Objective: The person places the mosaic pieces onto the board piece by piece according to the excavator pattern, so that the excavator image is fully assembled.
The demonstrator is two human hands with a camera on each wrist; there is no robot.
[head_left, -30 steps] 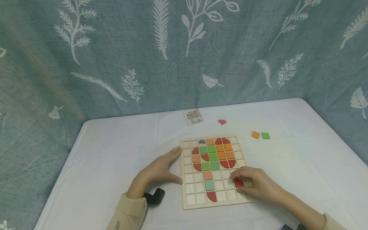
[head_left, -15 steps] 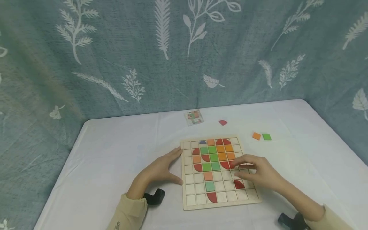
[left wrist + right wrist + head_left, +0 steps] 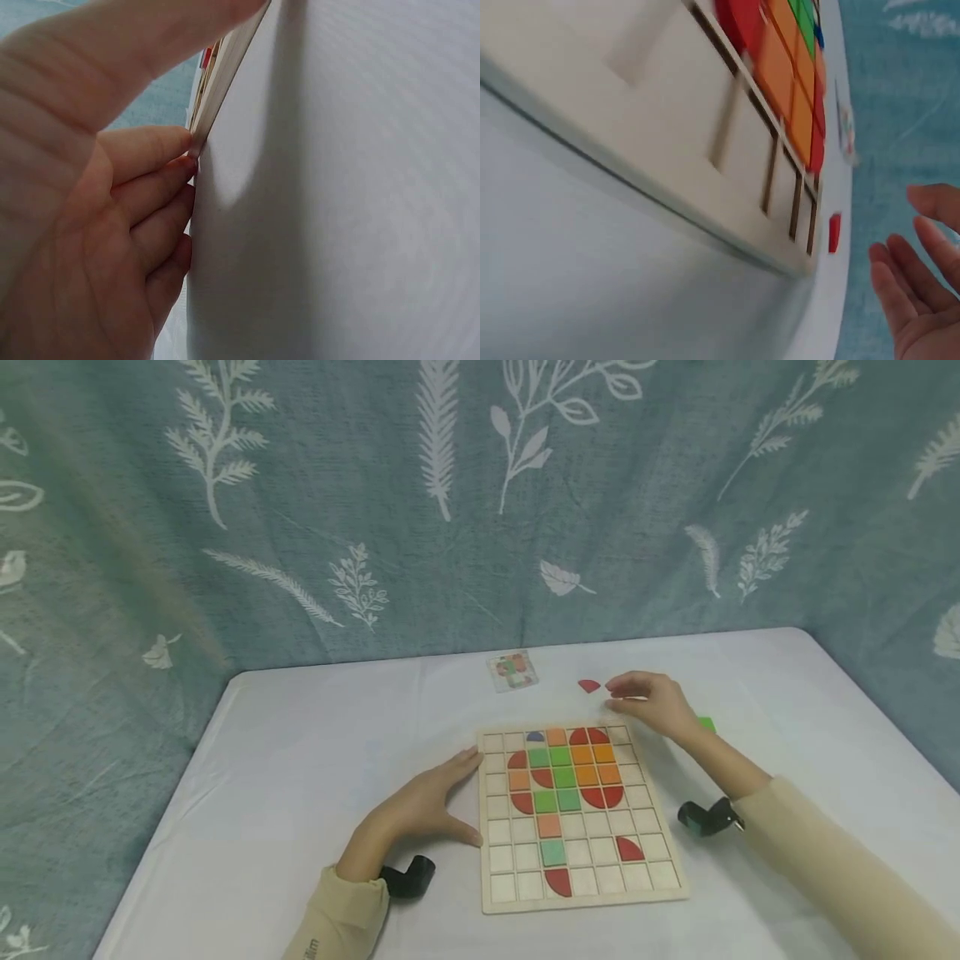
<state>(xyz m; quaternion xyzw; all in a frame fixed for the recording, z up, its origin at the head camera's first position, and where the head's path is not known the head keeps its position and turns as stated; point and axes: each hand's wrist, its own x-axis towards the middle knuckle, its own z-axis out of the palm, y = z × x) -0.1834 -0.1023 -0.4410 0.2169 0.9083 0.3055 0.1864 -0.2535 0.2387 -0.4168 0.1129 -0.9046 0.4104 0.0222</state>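
Note:
My left hand point(image 3: 427, 803) rests against the left edge of a square wooden grid board point(image 3: 585, 906); in the left wrist view its fingertips and thumb touch the board's side. Past the board's far right corner, my right hand point(image 3: 654, 703) hovers over the cloth with bent, parted fingers and holds nothing. Just left of those fingers lies a loose red quarter-circle tile point(image 3: 588, 686), apart from them. Red quarter-circles, orange and green square tiles and a small blue half-circle tile point(image 3: 535, 737) sit in the grid. A separate red tile point(image 3: 630, 849) occupies a lower right cell.
A small pattern card point(image 3: 513, 671) lies behind the board. Part of a green square tile point(image 3: 707, 724) shows beyond my right wrist. The white-covered table point(image 3: 315, 735) ends at a leaf-patterned curtain point(image 3: 450, 585). Each wrist carries a black camera mount point(image 3: 408, 877).
My right hand has left the lower right of the board and moved up and away toward the loose red tile. It now covers the loose orange square. The left hand stays put.

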